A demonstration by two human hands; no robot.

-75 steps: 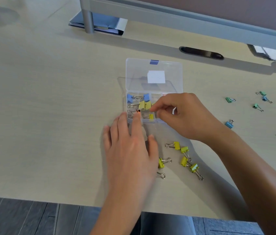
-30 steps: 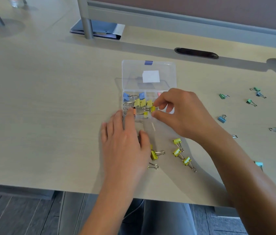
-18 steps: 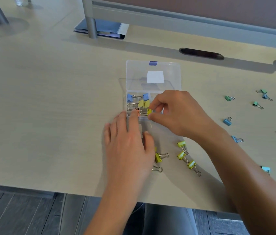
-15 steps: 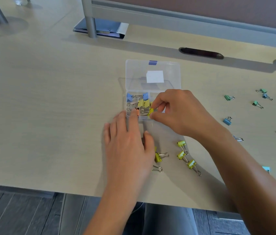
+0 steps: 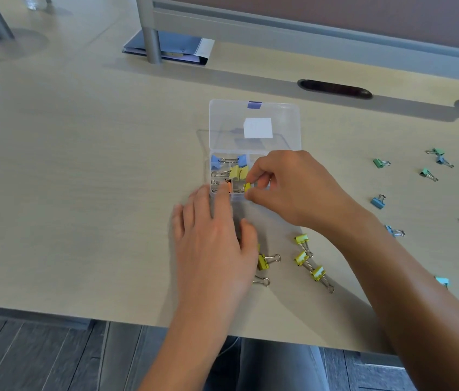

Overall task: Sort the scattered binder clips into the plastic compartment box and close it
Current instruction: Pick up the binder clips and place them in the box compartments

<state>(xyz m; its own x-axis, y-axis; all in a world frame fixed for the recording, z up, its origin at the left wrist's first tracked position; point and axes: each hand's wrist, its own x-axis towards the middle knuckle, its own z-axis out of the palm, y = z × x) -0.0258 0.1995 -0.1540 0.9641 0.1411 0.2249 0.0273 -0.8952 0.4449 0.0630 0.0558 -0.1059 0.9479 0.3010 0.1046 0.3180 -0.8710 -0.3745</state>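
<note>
Here, mid-frame, the right hand (image 5: 293, 190) pinches a yellow clip (image 5: 247, 187) over the open box (image 5: 253, 145), while the left hand (image 5: 211, 238) lies flat, fingers straight, against its near edge.

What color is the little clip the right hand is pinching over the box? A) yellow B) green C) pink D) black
A: the right hand pinches a yellow clip between thumb and fingers at the near edge of the open plastic box.
</note>
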